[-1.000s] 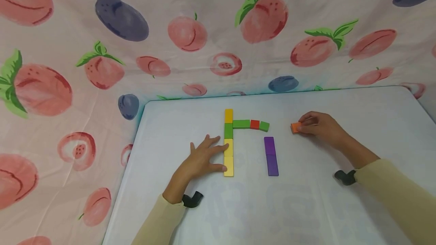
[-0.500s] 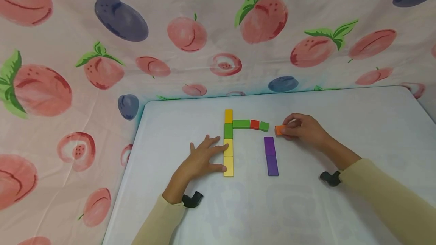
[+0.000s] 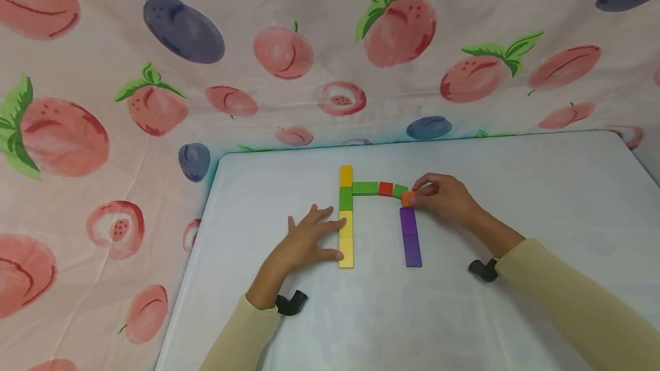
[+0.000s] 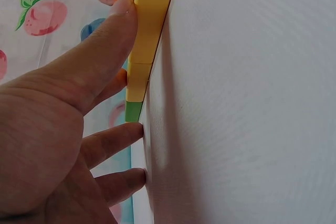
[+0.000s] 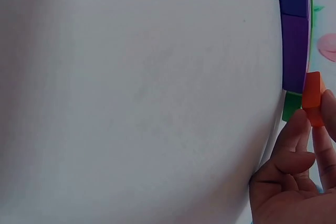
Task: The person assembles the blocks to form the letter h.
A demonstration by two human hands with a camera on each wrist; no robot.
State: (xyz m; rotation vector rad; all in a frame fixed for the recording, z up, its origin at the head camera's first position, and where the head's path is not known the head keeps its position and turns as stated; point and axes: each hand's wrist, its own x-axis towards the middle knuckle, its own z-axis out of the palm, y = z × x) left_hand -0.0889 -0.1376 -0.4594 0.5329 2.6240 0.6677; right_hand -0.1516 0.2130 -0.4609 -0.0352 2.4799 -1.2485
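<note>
My right hand (image 3: 448, 199) pinches a small orange block (image 3: 406, 200) between thumb and fingers. The block is held at the right end of a short green block (image 3: 399, 190), just above the upper purple block (image 3: 408, 221). In the right wrist view the orange block (image 5: 312, 90) looks slightly raised; whether it touches the others I cannot tell. Fingers spread, my left hand (image 3: 301, 242) lies beside a column, its thumb and index fingertips touching the lower yellow block (image 3: 348, 249) and the yellow block (image 3: 349, 228) above it.
Above those in the column stand a green block (image 3: 346, 198) and a yellow block (image 3: 346, 176). A long green block (image 3: 365, 188) and a red block (image 3: 385, 189) run rightward from it. A lower purple block (image 3: 412, 251) lies on the white table (image 3: 464, 314); fruit-print cloth (image 3: 309, 4) hangs behind.
My right hand has moved left with the orange block, from well right of the green row to its end above the purple blocks. My left hand has stayed still.
</note>
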